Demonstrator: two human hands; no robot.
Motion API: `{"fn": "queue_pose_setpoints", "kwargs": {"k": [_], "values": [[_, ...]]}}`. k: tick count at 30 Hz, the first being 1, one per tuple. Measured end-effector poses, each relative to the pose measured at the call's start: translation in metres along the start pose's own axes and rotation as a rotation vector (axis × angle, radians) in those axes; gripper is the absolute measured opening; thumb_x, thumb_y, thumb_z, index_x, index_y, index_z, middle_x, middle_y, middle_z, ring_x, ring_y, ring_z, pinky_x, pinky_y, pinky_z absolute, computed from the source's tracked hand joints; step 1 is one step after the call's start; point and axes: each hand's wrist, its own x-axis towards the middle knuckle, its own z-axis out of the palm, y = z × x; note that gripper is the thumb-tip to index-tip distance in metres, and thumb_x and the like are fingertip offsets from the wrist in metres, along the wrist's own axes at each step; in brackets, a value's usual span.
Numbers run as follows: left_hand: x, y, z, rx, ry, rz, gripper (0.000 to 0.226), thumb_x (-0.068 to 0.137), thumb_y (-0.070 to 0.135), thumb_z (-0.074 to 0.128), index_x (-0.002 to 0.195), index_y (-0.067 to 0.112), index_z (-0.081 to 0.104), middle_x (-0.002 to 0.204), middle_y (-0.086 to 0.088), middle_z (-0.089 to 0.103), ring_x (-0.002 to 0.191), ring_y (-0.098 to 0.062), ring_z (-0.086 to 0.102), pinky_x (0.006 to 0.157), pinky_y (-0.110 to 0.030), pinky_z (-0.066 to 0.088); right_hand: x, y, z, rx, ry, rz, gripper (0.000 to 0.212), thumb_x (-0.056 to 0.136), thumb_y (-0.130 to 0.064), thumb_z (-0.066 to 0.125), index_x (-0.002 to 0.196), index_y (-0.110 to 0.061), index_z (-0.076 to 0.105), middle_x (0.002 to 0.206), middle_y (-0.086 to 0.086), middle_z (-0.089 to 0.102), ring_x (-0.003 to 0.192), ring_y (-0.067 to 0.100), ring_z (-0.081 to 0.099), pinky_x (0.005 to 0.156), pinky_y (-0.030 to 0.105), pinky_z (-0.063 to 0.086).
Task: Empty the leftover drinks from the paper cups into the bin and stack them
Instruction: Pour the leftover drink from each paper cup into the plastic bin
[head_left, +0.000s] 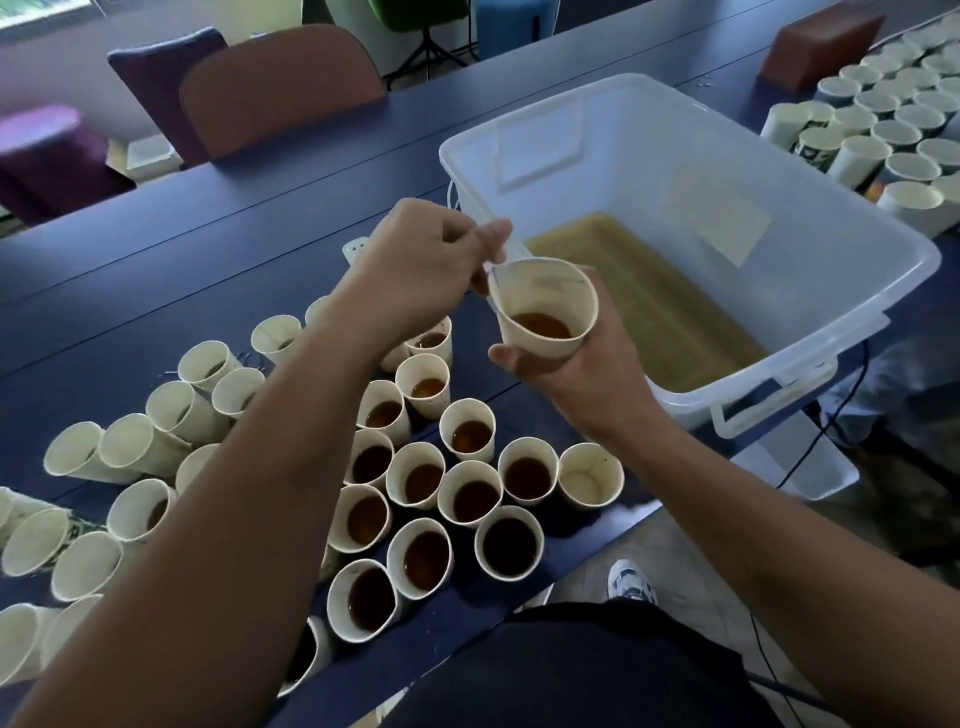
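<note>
Brown drink sits in a cluster of full cups (470, 499) nearest the body, with emptied cups (124, 452) lying nested on their sides to the left, so by my reckoning much remains. Above them the right hand (582, 364) grasps a held cup (543, 312) with drink in its bottom, just beside the bin (779, 171); the left hand (431, 260) pinches its rim. Beyond, more cups (893, 119) stand; whether they hold drink is hidden.
</note>
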Motion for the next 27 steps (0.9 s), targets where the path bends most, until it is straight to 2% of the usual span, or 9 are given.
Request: {"fn": "queue_pose_setpoints", "kwargs": {"k": [2, 5, 8, 11, 14, 16, 18, 23, 27], "values": [[0.005, -0.003, 0.007, -0.103, 0.084, -0.014, 0.038, 0.105, 0.044, 0.050, 0.093, 0.020, 0.076, 0.064, 0.010, 0.070, 0.050, 0.000, 0.049, 0.057, -0.022, 0.043, 0.003, -0.006, -0.010, 0.007, -0.038, 0.002, 0.071, 0.064, -0.027, 0.087, 0.125, -0.018, 0.051, 0.113, -0.004, 0.065, 0.101, 0.008, 0.063, 0.090, 0.025, 0.049], [0.011, -0.014, 0.024, -0.090, 0.122, -0.011, 0.028, 0.105, 0.035, 0.050, 0.102, 0.021, 0.074, 0.071, 0.011, 0.067, 0.050, 0.002, 0.049, 0.062, -0.027, 0.041, 0.003, -0.016, -0.027, -0.060, -0.129, 0.000, 0.074, 0.064, -0.028, 0.090, 0.127, -0.015, 0.053, 0.113, -0.008, 0.066, 0.103, 0.005, 0.062, 0.089, 0.020, 0.047], [0.011, -0.031, 0.048, -0.015, 0.105, 0.041, 0.021, 0.097, 0.031, 0.057, 0.113, 0.025, 0.070, 0.096, 0.009, 0.069, 0.075, -0.011, 0.060, 0.078, -0.036, 0.051, 0.002, -0.028, -0.046, -0.135, -0.117, -0.024, 0.068, 0.065, -0.025, 0.091, 0.123, -0.020, 0.056, 0.114, -0.012, 0.066, 0.106, 0.001, 0.062, 0.093, 0.021, 0.048], [0.003, -0.039, 0.069, 0.080, 0.060, 0.097, 0.042, 0.096, 0.036, 0.063, 0.136, 0.025, 0.059, 0.134, 0.008, 0.055, 0.088, -0.017, 0.062, 0.095, -0.046, 0.050, 0.005, -0.037, -0.064, -0.218, -0.051, -0.049, 0.061, 0.068, -0.022, 0.091, 0.114, -0.030, 0.051, 0.106, -0.017, 0.064, 0.099, -0.007, 0.061, 0.086, 0.014, 0.046], [-0.004, -0.034, 0.082, 0.158, -0.006, 0.156, 0.064, 0.097, 0.050, 0.062, 0.153, 0.026, 0.043, 0.160, 0.006, 0.034, 0.128, -0.025, 0.053, 0.107, -0.045, 0.044, 0.013, -0.035, -0.081, -0.376, -0.047, -0.032, 0.067, 0.072, -0.023, 0.087, 0.120, -0.028, 0.041, 0.103, -0.022, 0.056, 0.090, -0.015, 0.055, 0.075, 0.001, 0.038], [-0.005, -0.031, 0.089, 0.216, -0.041, 0.148, 0.068, 0.097, 0.057, 0.055, 0.157, 0.032, 0.035, 0.166, 0.011, 0.023, 0.143, -0.024, 0.037, 0.109, -0.043, 0.039, 0.021, -0.027, -0.090, -0.495, -0.101, 0.028, 0.073, 0.073, -0.028, 0.085, 0.126, -0.028, 0.036, 0.109, -0.017, 0.051, 0.096, 0.000, 0.054, 0.084, 0.017, 0.044], [-0.005, -0.032, 0.093, 0.226, -0.083, 0.125, 0.068, 0.097, 0.061, 0.051, 0.157, 0.035, 0.032, 0.167, 0.013, 0.019, 0.146, -0.023, 0.034, 0.113, -0.046, 0.037, 0.030, -0.015, -0.097, -0.590, -0.151, 0.093, 0.075, 0.074, -0.029, 0.084, 0.129, -0.025, 0.033, 0.115, -0.008, 0.048, 0.103, 0.017, 0.053, 0.087, 0.034, 0.045], [-0.005, -0.039, 0.097, 0.239, -0.126, 0.073, 0.067, 0.096, 0.067, 0.047, 0.156, 0.042, 0.031, 0.165, 0.025, 0.014, 0.123, -0.018, 0.059, 0.095, -0.047, 0.052, 0.042, 0.007, -0.111, -0.735, -0.227, 0.173, 0.069, 0.074, -0.023, 0.083, 0.124, -0.022, 0.036, 0.112, -0.007, 0.047, 0.104, 0.024, 0.052, 0.080, 0.032, 0.038], [-0.004, -0.037, 0.096, 0.213, -0.113, 0.065, 0.069, 0.094, 0.069, 0.048, 0.155, 0.042, 0.032, 0.165, 0.025, 0.014, 0.121, -0.017, 0.060, 0.092, -0.046, 0.054, 0.048, 0.012, -0.116, -0.823, -0.258, 0.237, 0.068, 0.074, -0.025, 0.082, 0.125, -0.025, 0.036, 0.115, 0.002, 0.054, 0.104, 0.028, 0.054, 0.087, 0.042, 0.046]]}}
